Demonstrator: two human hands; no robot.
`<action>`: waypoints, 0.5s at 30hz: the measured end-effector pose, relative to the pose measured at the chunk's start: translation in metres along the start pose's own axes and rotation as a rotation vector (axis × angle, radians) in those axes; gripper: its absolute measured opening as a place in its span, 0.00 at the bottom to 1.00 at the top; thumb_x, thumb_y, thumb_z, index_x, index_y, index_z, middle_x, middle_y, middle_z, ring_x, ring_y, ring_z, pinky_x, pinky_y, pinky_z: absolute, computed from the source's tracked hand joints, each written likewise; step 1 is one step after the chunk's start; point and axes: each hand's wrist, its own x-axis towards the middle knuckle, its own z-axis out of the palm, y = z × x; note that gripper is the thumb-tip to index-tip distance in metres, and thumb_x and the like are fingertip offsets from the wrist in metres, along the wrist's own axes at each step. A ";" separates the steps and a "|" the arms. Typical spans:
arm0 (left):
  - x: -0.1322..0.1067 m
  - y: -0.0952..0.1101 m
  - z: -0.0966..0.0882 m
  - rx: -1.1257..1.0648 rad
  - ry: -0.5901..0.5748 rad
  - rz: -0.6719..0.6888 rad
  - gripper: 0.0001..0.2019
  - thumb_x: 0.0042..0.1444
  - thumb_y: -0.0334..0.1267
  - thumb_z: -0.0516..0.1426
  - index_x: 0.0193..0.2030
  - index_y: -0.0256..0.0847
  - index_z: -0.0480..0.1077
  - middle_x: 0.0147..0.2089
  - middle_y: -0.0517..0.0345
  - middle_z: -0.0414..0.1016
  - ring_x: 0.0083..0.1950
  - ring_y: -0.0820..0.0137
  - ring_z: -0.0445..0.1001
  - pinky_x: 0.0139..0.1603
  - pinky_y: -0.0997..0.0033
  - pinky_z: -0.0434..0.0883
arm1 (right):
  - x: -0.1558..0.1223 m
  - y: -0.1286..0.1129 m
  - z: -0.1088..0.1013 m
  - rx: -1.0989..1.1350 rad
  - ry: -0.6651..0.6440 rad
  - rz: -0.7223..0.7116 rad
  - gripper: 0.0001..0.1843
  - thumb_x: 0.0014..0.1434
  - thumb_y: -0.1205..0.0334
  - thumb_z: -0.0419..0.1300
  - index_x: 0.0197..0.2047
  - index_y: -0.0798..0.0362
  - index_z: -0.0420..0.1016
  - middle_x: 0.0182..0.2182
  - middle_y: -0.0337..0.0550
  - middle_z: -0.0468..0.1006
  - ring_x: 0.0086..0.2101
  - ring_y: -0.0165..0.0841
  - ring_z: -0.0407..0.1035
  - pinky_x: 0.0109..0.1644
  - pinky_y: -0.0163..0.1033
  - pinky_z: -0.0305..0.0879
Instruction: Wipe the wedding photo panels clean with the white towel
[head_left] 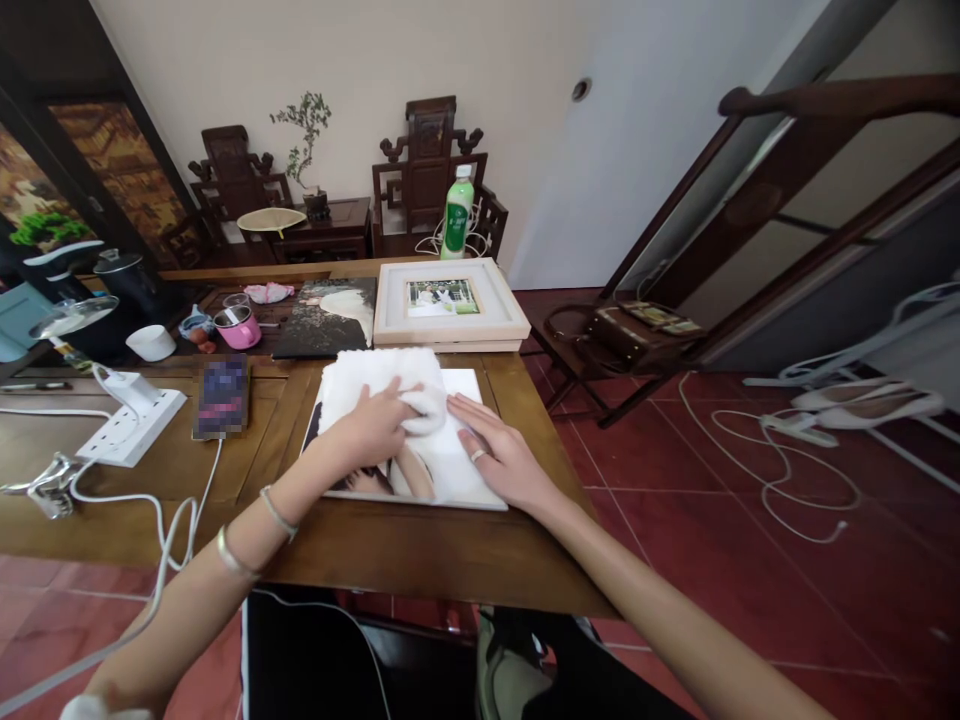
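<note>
Cloth [375,375], one, on one photo panel [461,475]

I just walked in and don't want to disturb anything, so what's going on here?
A person's left hand is on a white cloth, which lies over the upper left part of a picture on the wooden table. The right hand rests near the picture's right edge. Just beyond them lie a pale frame and, to its left, a dark picture.
</note>
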 end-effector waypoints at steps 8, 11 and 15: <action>0.011 0.006 0.007 0.122 0.051 -0.031 0.30 0.51 0.18 0.47 0.61 0.35 0.64 0.73 0.48 0.46 0.73 0.48 0.40 0.65 0.31 0.48 | 0.001 0.000 0.000 0.020 0.004 0.019 0.22 0.63 0.60 0.51 0.59 0.46 0.70 0.58 0.44 0.72 0.61 0.42 0.61 0.66 0.59 0.56; -0.014 0.027 0.009 0.161 0.022 -0.038 0.26 0.51 0.19 0.48 0.56 0.33 0.69 0.72 0.44 0.49 0.72 0.46 0.44 0.64 0.32 0.52 | 0.001 0.000 -0.001 0.020 -0.001 0.014 0.22 0.63 0.60 0.51 0.60 0.46 0.70 0.59 0.44 0.71 0.62 0.42 0.61 0.66 0.59 0.56; -0.062 0.062 0.016 0.169 -0.105 0.027 0.17 0.51 0.24 0.53 0.47 0.32 0.76 0.72 0.42 0.48 0.71 0.41 0.45 0.66 0.35 0.53 | 0.001 -0.003 -0.001 0.001 -0.004 0.025 0.22 0.64 0.60 0.51 0.60 0.46 0.69 0.59 0.44 0.70 0.62 0.41 0.60 0.67 0.58 0.55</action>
